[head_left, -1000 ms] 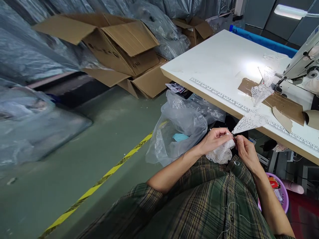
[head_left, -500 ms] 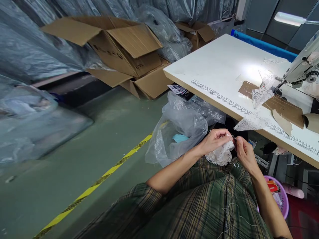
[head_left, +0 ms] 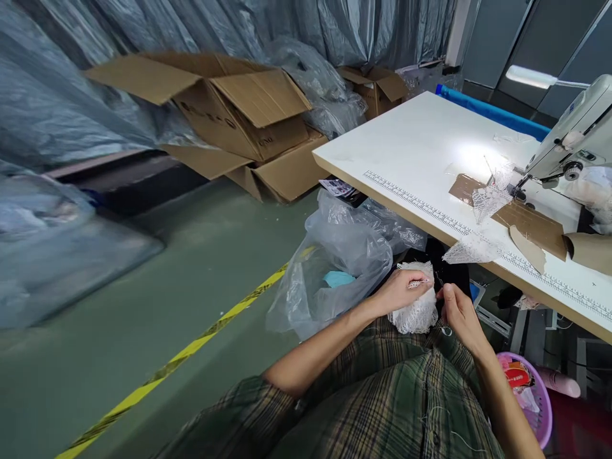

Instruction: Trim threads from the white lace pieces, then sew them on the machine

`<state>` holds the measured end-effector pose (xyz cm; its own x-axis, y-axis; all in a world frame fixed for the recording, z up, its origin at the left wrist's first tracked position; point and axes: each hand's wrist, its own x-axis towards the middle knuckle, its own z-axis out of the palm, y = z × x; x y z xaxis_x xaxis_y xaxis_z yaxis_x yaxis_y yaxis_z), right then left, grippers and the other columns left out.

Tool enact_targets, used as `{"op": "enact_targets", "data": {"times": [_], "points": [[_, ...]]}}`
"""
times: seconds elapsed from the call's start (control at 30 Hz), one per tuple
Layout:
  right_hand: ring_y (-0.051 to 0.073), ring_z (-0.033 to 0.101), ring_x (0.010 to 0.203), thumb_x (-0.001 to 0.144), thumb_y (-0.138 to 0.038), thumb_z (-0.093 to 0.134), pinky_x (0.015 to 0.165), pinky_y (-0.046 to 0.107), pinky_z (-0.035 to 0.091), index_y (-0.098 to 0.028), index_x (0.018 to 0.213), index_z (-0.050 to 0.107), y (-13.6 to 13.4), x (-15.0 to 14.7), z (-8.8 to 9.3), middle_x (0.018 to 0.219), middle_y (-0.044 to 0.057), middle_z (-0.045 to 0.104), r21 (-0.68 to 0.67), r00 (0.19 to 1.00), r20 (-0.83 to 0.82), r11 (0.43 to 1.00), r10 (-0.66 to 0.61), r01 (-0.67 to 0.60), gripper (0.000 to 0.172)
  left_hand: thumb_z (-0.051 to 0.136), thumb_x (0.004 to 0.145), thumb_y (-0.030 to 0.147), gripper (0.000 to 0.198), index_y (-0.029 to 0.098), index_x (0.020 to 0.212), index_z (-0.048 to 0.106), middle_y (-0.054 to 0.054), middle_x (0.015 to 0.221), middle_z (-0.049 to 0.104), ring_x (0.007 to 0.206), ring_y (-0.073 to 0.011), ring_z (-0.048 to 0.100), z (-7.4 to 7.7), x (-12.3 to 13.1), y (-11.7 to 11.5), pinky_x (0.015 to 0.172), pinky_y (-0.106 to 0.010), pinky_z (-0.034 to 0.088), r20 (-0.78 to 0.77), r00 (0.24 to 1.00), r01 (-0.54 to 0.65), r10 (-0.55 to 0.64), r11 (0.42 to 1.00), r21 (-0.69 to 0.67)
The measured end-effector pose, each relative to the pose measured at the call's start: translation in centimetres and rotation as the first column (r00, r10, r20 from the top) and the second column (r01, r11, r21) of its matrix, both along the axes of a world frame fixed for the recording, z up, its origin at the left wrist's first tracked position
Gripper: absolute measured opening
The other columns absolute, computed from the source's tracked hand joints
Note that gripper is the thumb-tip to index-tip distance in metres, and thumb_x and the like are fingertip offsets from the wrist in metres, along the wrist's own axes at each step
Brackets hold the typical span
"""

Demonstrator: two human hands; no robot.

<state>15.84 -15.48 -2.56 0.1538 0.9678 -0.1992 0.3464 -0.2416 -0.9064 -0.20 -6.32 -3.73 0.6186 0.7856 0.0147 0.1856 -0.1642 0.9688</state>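
Note:
In the head view my left hand (head_left: 404, 291) is closed on a piece of white lace (head_left: 415, 317) that hangs over my lap. Close by on the right, my right hand (head_left: 459, 312) has its thumb and fingers pinched together; whatever is between them is too small and dark to make out. A narrow gap separates the two hands. Another white lace piece (head_left: 473, 248) drapes over the front edge of the sewing table (head_left: 406, 146). More lace (head_left: 490, 199) lies under the needle of the sewing machine (head_left: 568, 140).
A clear plastic bag (head_left: 354, 236) stands left of my hands, beneath the table edge. Brown card pieces (head_left: 535, 223) lie on the tabletop. Open cardboard boxes (head_left: 239, 121) stand at the back. A pink basket (head_left: 542, 408) sits at lower right, and yellow tape (head_left: 191, 347) crosses the floor.
My hands have moved slightly apart, and the left has shifted on the lace, which now hangs more spread out. The whole view has tilted a little, putting the table lower.

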Motion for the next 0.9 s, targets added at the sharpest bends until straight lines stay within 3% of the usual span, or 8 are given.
{"op": "enact_targets", "data": {"times": [0.13, 0.27, 0.43, 0.53, 0.63, 0.77, 0.83, 0.9], "points": [[0.016, 0.046, 0.052, 0.093, -0.069, 0.032, 0.050, 0.028, 0.037, -0.022, 0.084, 0.060, -0.1, 1.0, 0.5, 0.053, -0.003, 0.046, 0.084, 0.987, 0.124, 0.992, -0.106, 0.096, 0.056, 0.079, 0.071, 0.036, 0.033, 0.024, 0.101, 0.076, -0.008, 0.110, 0.068, 0.106, -0.0240, 0.060, -0.9, 0.8, 1.2, 0.093, -0.035, 0.047, 0.022, 0.991, -0.130, 0.128, 0.972, 0.193], [0.014, 0.044, 0.054, 0.094, -0.064, 0.036, 0.051, 0.026, 0.037, -0.021, 0.083, 0.061, 0.1, 1.1, 2.6, 0.062, -0.001, 0.053, 0.196, 0.986, 0.098, 0.974, -0.133, 0.112, 0.051, 0.079, 0.073, 0.041, 0.039, 0.021, 0.106, 0.073, -0.008, 0.105, 0.069, 0.093, -0.0208, 0.063, 0.6, 2.9, 2.7, 0.083, -0.031, 0.049, 0.168, 0.975, -0.160, 0.146, 0.985, 0.070], [0.011, 0.046, 0.054, 0.082, -0.059, 0.059, 0.052, 0.024, 0.039, -0.020, 0.079, 0.058, 0.6, 0.2, 4.6, 0.065, -0.001, 0.058, 0.358, 0.954, 0.067, 0.900, -0.291, 0.250, 0.039, 0.068, 0.084, 0.038, 0.021, 0.019, 0.074, 0.072, -0.005, 0.078, 0.067, 0.073, -0.0170, 0.061, 2.5, 3.3, 1.5, 0.072, -0.028, 0.045, 0.169, 0.986, -0.044, 0.007, 0.975, 0.217], [0.011, 0.045, 0.052, 0.074, -0.057, 0.068, 0.054, 0.025, 0.040, -0.019, 0.080, 0.059, 0.9, -0.3, 4.4, 0.062, -0.002, 0.057, 0.324, 0.899, 0.090, 0.866, -0.428, 0.380, 0.039, 0.066, 0.085, 0.028, 0.016, 0.021, 0.071, 0.071, -0.004, 0.074, 0.066, 0.069, -0.0165, 0.059, 3.1, 1.9, -0.5, 0.072, -0.029, 0.044, 0.091, 0.984, 0.100, -0.153, 0.899, 0.426], [0.011, 0.044, 0.053, 0.074, -0.055, 0.065, 0.054, 0.026, 0.039, -0.019, 0.075, 0.060, 0.9, -0.5, 4.1, 0.060, -0.002, 0.054, 0.264, 0.913, 0.106, 0.897, -0.393, 0.355, 0.037, 0.068, 0.083, 0.029, 0.014, 0.021, 0.071, 0.072, -0.005, 0.076, 0.066, 0.072, -0.0175, 0.059, 3.8, 0.3, -1.1, 0.077, -0.032, 0.044, 0.053, 0.973, 0.173, -0.223, 0.865, 0.472], [0.010, 0.040, 0.055, 0.076, -0.053, 0.065, 0.051, 0.024, 0.035, -0.018, 0.067, 0.060, 0.0, -0.4, 4.4, 0.060, -0.002, 0.050, 0.178, 0.995, -0.040, 0.980, -0.087, 0.093, 0.036, 0.076, 0.073, 0.048, 0.034, 0.020, 0.094, 0.074, -0.009, 0.103, 0.066, 0.098, -0.0240, 0.060, 4.1, -0.3, 0.8, 0.089, -0.035, 0.045, 0.194, 0.981, -0.063, 0.022, 0.976, 0.206], [0.009, 0.038, 0.054, 0.074, -0.051, 0.069, 0.050, 0.023, 0.034, -0.018, 0.066, 0.061, -0.5, -0.2, 4.6, 0.060, -0.002, 0.049, 0.148, 0.992, -0.122, 0.989, 0.015, 0.004, 0.036, 0.073, 0.072, 0.062, 0.052, 0.019, 0.103, 0.073, -0.011, 0.109, 0.067, 0.102, -0.0251, 0.061, 3.8, 0.3, 1.8, 0.091, -0.035, 0.046, 0.259, 0.965, 0.071, -0.047, 0.994, -0.081], [0.008, 0.035, 0.051, 0.072, -0.050, 0.072, 0.047, 0.022, 0.032, -0.017, 0.067, 0.061, -1.0, 0.2, 4.7, 0.057, -0.003, 0.047, 0.108, 0.979, -0.201, 0.994, 0.045, -0.023, 0.035, 0.075, 0.068, 0.066, 0.057, 0.016, 0.094, 0.074, -0.012, 0.109, 0.068, 0.100, -0.0255, 0.063, 3.3, 1.4, 1.9, 0.089, -0.035, 0.047, 0.346, 0.917, 0.307, -0.197, 0.904, -0.298]]}}
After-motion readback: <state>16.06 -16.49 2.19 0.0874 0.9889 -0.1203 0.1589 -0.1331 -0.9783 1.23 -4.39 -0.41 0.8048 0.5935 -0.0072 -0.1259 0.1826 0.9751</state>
